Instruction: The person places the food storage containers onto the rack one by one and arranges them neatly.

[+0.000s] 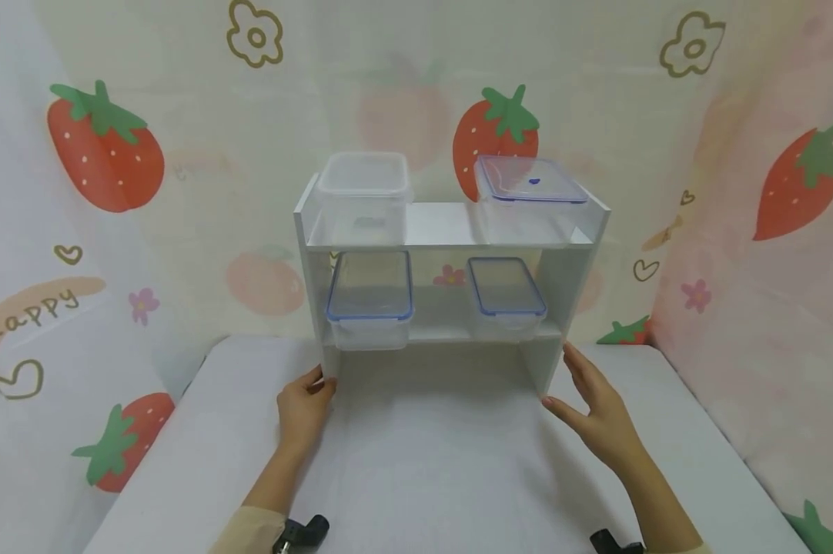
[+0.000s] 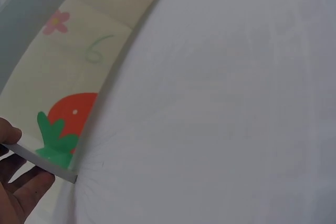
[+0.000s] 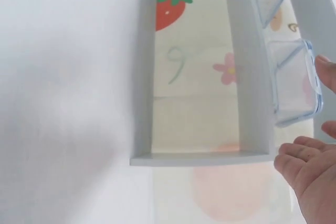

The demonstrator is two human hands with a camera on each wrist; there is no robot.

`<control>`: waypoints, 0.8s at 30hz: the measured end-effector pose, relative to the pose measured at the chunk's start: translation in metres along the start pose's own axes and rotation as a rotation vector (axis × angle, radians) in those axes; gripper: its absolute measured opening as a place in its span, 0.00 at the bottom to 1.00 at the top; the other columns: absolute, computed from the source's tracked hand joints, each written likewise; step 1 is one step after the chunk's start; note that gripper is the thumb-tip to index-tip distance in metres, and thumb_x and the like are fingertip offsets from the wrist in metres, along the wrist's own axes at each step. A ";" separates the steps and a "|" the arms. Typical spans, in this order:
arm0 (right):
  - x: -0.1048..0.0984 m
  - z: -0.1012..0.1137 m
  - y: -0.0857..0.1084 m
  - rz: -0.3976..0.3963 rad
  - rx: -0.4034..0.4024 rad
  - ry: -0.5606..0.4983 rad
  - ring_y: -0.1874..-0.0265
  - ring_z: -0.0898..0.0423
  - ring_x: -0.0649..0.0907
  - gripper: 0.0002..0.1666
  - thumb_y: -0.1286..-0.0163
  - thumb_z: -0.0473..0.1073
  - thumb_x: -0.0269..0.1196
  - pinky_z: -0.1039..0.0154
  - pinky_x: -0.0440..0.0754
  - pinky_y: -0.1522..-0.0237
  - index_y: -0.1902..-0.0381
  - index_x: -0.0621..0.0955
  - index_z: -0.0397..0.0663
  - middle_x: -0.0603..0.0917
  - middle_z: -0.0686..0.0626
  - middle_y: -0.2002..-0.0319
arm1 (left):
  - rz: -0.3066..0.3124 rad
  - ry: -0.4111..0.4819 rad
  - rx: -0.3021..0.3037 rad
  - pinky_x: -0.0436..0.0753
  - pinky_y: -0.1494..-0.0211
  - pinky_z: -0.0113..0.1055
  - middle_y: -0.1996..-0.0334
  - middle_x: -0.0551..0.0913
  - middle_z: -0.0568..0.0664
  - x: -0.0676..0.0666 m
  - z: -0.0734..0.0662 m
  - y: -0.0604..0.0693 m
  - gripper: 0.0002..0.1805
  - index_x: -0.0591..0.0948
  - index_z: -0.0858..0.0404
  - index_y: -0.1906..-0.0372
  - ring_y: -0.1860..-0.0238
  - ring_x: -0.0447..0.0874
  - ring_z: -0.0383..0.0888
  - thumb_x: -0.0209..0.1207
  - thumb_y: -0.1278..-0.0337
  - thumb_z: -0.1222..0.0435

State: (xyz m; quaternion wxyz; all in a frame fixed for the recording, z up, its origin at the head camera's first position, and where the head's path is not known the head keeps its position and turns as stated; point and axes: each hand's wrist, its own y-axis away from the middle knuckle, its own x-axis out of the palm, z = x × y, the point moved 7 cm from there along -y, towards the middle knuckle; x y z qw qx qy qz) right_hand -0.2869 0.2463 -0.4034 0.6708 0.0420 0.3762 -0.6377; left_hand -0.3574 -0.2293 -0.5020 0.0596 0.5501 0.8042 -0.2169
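A white two-tier shelf [image 1: 444, 223] stands on the table. My left hand [image 1: 306, 408] pinches the lower front edge of its left side panel, thumb on one face and fingers on the other, as the left wrist view shows at the panel [image 2: 44, 165]. By the right side panel [image 1: 544, 362] is my right hand [image 1: 600, 419], fingers extended and thumb apart, the thumb tip at the panel's front edge; whether it touches cannot be told. A clear box with a whitish lid [image 1: 364, 173] and a blue-edged lidded box [image 1: 530, 181] sit on top.
On the lower tier are two clear boxes with blue-rimmed lids, a wider left box [image 1: 369, 300] and a smaller right box [image 1: 506, 296]. A white cloth covers the table [image 1: 430, 477]. Behind hangs a strawberry-patterned curtain [image 1: 202, 115], which also runs along both sides.
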 end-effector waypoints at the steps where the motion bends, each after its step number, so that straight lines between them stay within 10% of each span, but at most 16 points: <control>1: -0.001 -0.001 0.002 0.004 0.002 0.010 0.23 0.42 0.62 0.55 0.33 0.47 0.73 0.87 0.59 0.34 0.17 0.54 0.54 0.60 0.44 0.20 | 0.008 0.003 -0.002 0.91 0.57 0.39 0.45 0.87 0.61 0.000 -0.001 0.000 0.22 0.83 0.65 0.39 0.51 0.91 0.56 0.66 0.36 0.63; 24: -0.023 -0.010 0.034 -0.002 -0.004 0.142 0.27 0.34 0.68 0.51 0.31 0.47 0.71 0.89 0.58 0.36 0.18 0.57 0.56 0.65 0.40 0.23 | 0.181 -0.115 0.048 0.89 0.60 0.33 0.47 0.89 0.56 -0.028 -0.033 0.007 0.20 0.86 0.61 0.43 0.54 0.91 0.51 0.63 0.30 0.54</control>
